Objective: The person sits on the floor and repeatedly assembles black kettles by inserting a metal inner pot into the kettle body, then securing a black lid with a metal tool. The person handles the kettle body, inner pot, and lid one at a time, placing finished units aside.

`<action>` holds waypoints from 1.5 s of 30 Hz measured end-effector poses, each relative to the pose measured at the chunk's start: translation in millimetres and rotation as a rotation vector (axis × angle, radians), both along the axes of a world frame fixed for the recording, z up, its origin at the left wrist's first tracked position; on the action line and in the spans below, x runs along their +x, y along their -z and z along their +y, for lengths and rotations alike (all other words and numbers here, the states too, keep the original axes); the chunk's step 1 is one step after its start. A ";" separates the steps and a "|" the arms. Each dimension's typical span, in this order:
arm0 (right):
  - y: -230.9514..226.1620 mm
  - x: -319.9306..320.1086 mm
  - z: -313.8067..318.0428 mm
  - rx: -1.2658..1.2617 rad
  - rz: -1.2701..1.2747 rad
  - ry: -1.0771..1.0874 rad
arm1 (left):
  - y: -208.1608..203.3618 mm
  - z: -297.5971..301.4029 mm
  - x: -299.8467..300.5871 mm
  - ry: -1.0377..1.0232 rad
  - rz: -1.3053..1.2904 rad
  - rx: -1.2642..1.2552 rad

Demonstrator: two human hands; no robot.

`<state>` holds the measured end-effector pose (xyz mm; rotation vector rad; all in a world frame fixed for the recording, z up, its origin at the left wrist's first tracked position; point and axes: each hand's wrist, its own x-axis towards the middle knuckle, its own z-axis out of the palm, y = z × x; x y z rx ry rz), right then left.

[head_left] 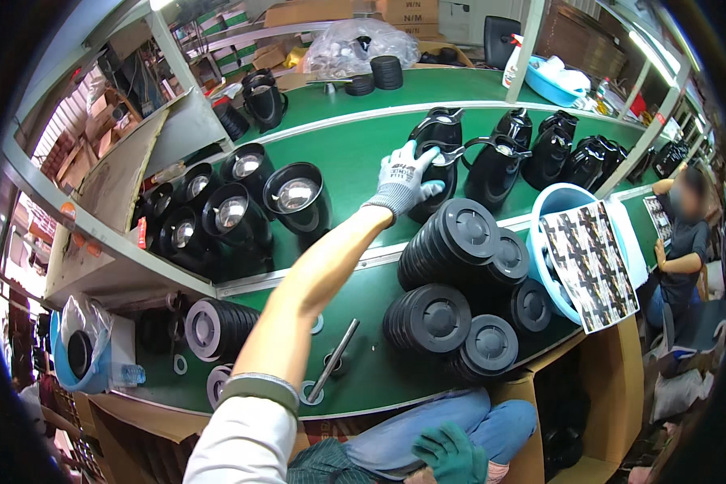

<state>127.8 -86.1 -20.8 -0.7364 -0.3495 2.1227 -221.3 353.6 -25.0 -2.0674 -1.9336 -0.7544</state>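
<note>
White sleeve [246,440] is closest, nearer than the jug [448,173] and left of it. Out of it a bare arm goes up to the left hand [402,181], in a white and gray glove. Jeans [411,440] also show on the near side of the jug, and by them is the right hand [452,453] in a green glove. I cannot tell if its fingers are wide or narrow. An open box [621,387] is nearer than the jug and to its right. A metal rod [337,347] leans at the near left of the jug. Piles of black discs [444,315] are at its near right, and past them, more to its right, is a blue tub [571,194] with a printed sheet [590,262] over the edge. The jug is black and sits on the green bench [371,383]. Over its top is the left hand, thumb apart from the fingers; I cannot tell if they grip. Black pots [297,198] with shiny insides are left of the jug. More jugs [496,173] are right of it. Far behind the jug is a clear bag [339,50].
</note>
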 end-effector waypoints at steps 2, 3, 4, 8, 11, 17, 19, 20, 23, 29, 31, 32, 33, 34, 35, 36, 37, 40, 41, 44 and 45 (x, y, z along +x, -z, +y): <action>32.0 12.2 2.8 0.055 -0.093 -0.043 | -24.4 -32.6 -2.3 -0.005 0.101 -0.031; 45.5 17.8 4.5 0.086 -0.131 -0.064 | -37.4 -54.5 -15.5 -0.065 0.149 -0.043; 48.5 21.1 5.3 0.079 -0.005 -0.026 | -58.6 -85.3 -23.4 -0.245 0.324 -0.147; 30.4 0.4 6.2 0.159 0.087 0.026 | -45.0 -149.4 -101.2 -0.447 0.390 -0.350; -6.9 -37.1 11.2 0.377 -0.083 -0.153 | -55.0 -195.0 -119.4 -0.360 0.330 -0.414; -65.6 -53.2 44.2 0.985 -0.691 -0.116 | -140.0 -318.1 -58.9 0.191 0.242 -0.100; -94.7 -70.6 63.4 1.507 -1.018 0.104 | -170.9 -363.4 -45.9 0.387 0.238 -0.147; -113.8 -77.7 69.1 1.631 -1.084 0.087 | -182.3 -387.3 -39.5 0.450 0.244 -0.168; -131.8 -67.9 74.7 1.926 -1.160 -0.094 | -198.9 -422.9 -5.8 0.705 0.224 -0.238; -97.3 -5.8 -0.2 1.595 -1.033 -0.128 | -143.1 -486.1 33.5 0.619 -0.346 -0.024; -90.2 14.3 -30.0 1.337 -1.047 0.050 | -96.8 -512.2 19.5 0.422 -0.379 -0.189; -87.6 17.8 -36.4 1.239 -0.928 0.125 | -76.7 -524.0 21.6 0.426 -0.446 -0.291; -85.2 17.3 -51.1 1.027 -0.967 0.180 | -54.8 -533.2 24.0 0.434 -0.523 -0.398; -82.6 16.3 -57.0 0.971 -1.012 0.172 | -40.1 -540.4 29.8 0.472 -0.592 -0.445; -81.1 13.5 -60.2 0.919 -1.054 0.159 | -29.1 -540.7 36.6 0.492 -0.674 -0.420; -88.3 4.0 -62.5 0.735 -0.948 0.142 | -12.6 -542.7 45.5 0.432 -0.830 -0.381; -91.9 -3.1 -63.2 0.677 -0.969 0.097 | 1.7 -544.6 53.9 0.363 -0.979 -0.328; -93.4 -22.2 -74.9 0.592 -0.946 -0.030 | 6.0 -536.7 56.5 0.208 -1.229 -0.292; -87.3 -31.8 -81.2 0.584 -1.003 -0.026 | 1.4 -541.1 56.9 0.102 -1.304 -0.280; -90.1 -46.9 -78.5 0.634 -0.901 -0.202 | 52.0 -570.2 23.8 0.162 -1.373 -0.332; -99.2 -46.6 -67.2 0.706 -0.856 -0.360 | 70.5 -589.0 15.7 0.155 -1.524 -0.401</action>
